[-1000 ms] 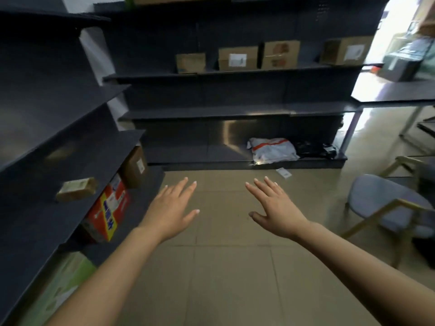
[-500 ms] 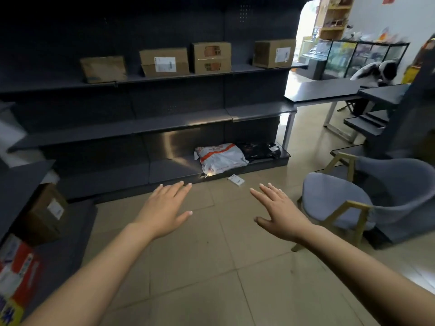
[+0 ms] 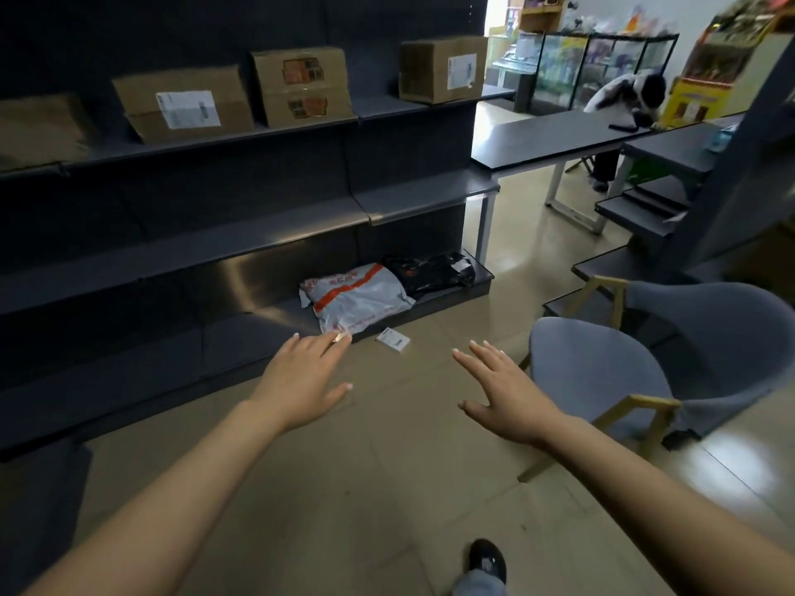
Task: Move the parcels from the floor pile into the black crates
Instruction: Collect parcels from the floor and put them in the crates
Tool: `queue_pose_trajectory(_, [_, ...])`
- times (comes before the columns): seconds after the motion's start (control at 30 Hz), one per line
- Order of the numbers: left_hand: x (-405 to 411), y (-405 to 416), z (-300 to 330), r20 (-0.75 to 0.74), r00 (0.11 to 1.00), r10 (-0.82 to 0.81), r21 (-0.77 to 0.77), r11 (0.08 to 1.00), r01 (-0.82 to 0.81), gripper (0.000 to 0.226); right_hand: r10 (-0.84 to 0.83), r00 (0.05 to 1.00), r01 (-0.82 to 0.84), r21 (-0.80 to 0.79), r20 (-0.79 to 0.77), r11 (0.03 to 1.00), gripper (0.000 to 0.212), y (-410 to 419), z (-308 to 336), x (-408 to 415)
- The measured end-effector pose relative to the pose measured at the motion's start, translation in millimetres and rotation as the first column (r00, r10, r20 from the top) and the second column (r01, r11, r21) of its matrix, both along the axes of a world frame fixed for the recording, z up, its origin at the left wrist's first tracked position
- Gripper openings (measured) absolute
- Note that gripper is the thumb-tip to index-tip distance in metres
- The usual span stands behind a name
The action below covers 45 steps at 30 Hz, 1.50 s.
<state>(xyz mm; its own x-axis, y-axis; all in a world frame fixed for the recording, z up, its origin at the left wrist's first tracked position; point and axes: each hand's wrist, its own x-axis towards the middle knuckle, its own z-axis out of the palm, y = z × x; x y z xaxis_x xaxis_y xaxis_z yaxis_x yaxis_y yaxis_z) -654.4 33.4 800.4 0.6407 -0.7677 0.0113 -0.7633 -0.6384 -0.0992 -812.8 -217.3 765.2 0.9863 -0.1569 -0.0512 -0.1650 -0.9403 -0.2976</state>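
Both hands spread and empty above the tiled floor.

A black shoe point(image 3: 486, 560) shows below; the left hand point(image 3: 301, 382) and right hand point(image 3: 507, 395) reach forward, palms down, fingers splayed, gripping nothing. Beyond them a small white card point(image 3: 392, 339) lies on the floor beside a grey armchair point(image 3: 602, 372). A grey-and-orange mailer parcel point(image 3: 357, 296) rests on the bottom shelf point(image 3: 241, 337), touching a black bag point(image 3: 430, 271). Cardboard boxes point(image 3: 301, 86) sit higher up.

- Dark grey shelving unit point(image 3: 241, 234) along the left wall.
- Three labelled cardboard boxes point(image 3: 185, 107), point(image 3: 303, 86), point(image 3: 443, 71) in a row on an upper shelf.
- Grey upholstered chair point(image 3: 602, 372) with pale wooden legs, at right.
- Long dark table point(image 3: 546, 137) on white legs, beyond the shelving.
- Small white card point(image 3: 392, 338) on the tiled floor point(image 3: 387, 488).
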Motion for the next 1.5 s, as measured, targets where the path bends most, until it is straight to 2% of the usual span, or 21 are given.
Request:
queue_pose_trajectory(0.17, [74, -109, -24, -0.052, 0.997, 0.055, -0.018, 0.998, -0.056, 0.074, -0.006, 1.000, 0.005, 0.044, 0.019, 0.999, 0.074, -108, -13, 73])
queue_pose_trajectory(0.37, [136, -223, -33, -0.099, 0.988, 0.114, -0.037, 0.992, -0.119, 0.072, 0.016, 0.998, -0.013, 0.059, -0.059, 0.998, 0.073, -221, -13, 143])
queue_pose_trajectory(0.67, [251, -322, -54, -0.124, 0.983, 0.135, 0.010, 0.991, -0.135, 0.071, 0.029, 0.997, -0.023, 0.090, -0.068, 0.996, 0.073, -327, -30, 258])
queue_pose_trajectory(0.93, [404, -394, -88, -0.148, 0.970, 0.193, -0.026, 0.980, -0.199, 0.072, 0.108, 0.990, -0.109, -0.008, -0.094, 0.994, 0.074, -396, -42, 421])
queue_pose_trajectory(1.13, [489, -425, -93, -0.193, 0.960, 0.203, -0.029, 0.977, -0.212, 0.075, 0.215, 0.964, -0.221, -0.018, -0.157, 0.975, 0.074, -428, -32, 536])
queue_pose_trajectory(1.27, [529, -420, -94, -0.238, 0.927, 0.289, -0.060, 0.949, -0.311, 0.078, 0.307, 0.938, -0.315, -0.027, -0.158, 0.949, 0.073, -440, -29, 603])
queue_pose_trajectory(1.43, [560, -401, -104, -0.268, 0.843, 0.467, -0.055, 0.866, -0.497, 0.074, 0.495, 0.848, -0.507, -0.019, -0.189, 0.862, 0.076, -449, -45, 693])
queue_pose_trajectory(1.5, [567, -391, -111, -0.221, 0.827, 0.517, -0.074, 0.837, -0.543, 0.066, 0.581, 0.791, -0.593, -0.008, -0.192, 0.805, 0.075, -450, -56, 730])
